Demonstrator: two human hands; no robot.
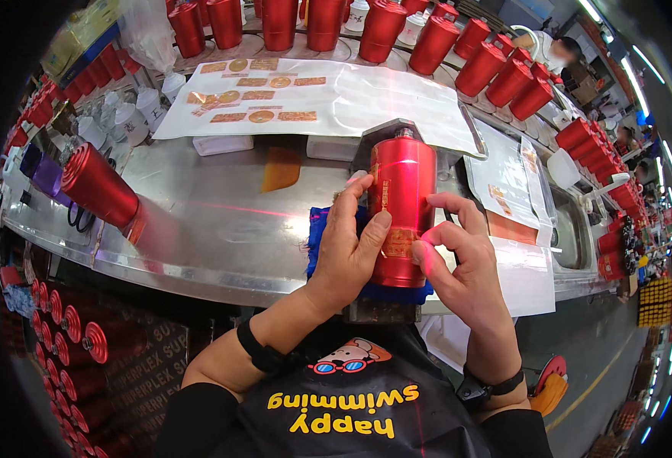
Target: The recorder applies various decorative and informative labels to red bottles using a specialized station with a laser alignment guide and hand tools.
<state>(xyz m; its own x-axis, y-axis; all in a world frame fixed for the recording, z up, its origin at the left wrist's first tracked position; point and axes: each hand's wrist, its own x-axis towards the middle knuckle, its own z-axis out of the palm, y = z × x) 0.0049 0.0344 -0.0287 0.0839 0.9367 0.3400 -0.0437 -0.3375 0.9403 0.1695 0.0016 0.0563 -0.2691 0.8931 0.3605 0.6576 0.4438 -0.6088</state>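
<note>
A shiny red bottle (406, 172) lies on a blue cloth (317, 238), its neck pointing away from me. A gold decal (401, 242) is on its lower front, and a narrow gold strip with print runs above it. My left hand (349, 240) grips the bottle's left side, thumb on the front beside the decal and fingers along the edge. My right hand (458, 248) is at the right side with curled fingers. Its thumb and a fingertip are closed at the decal's right edge, while the forefinger touches the bottle higher up.
White sheets with gold decals (280, 82) lie behind the bottle, and another decal sheet (500, 191) is at right. An amber scraper (281, 168) rests on the metal table (214, 198). A red bottle (99, 183) leans at left. Many red bottles (278, 23) line the back; a sink (572, 229) is at right.
</note>
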